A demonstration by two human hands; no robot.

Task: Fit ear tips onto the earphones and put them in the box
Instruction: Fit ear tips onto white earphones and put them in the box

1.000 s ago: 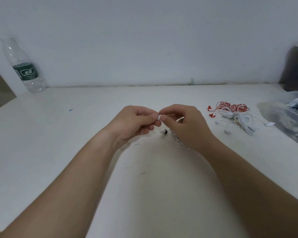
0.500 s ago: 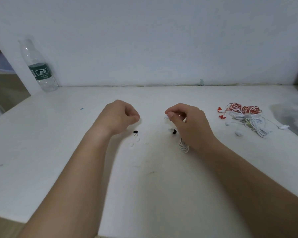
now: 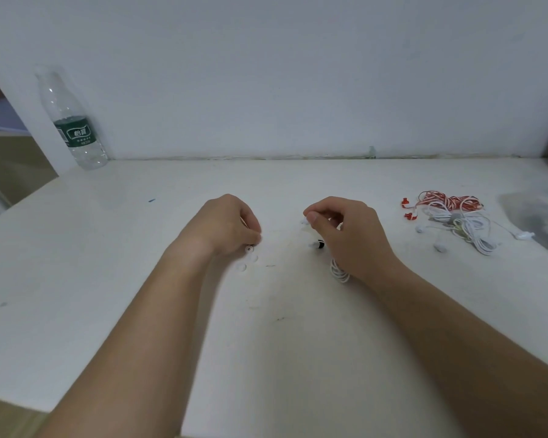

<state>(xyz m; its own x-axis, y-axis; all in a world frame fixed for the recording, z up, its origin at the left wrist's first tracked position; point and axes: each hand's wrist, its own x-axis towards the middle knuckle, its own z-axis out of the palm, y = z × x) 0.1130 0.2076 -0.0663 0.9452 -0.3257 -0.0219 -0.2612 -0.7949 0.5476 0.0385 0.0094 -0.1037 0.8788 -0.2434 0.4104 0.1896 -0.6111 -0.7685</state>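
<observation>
My right hand [image 3: 348,235] pinches a white earbud [image 3: 305,220] between thumb and forefinger. The second earbud [image 3: 317,245], white with a black end, hangs just below it, and the coiled white cable [image 3: 339,271] shows under the wrist. My left hand [image 3: 228,226] is curled, fingertips down on the white table [image 3: 140,279], right at a small white ear tip [image 3: 249,248]. Whether the fingers pinch it is hidden. Two more loose ear tips [image 3: 242,266] lie just beneath the hand.
A pile of white earphones [image 3: 469,230] and a red-and-white pair [image 3: 446,200] lies at the right. A clear plastic box [image 3: 538,222] sits at the right edge. An empty water bottle [image 3: 73,128] stands back left against the wall.
My hands were together at the earbud a second ago. The left hand has moved away left and down to the loose ear tips; the right still holds the earbud.
</observation>
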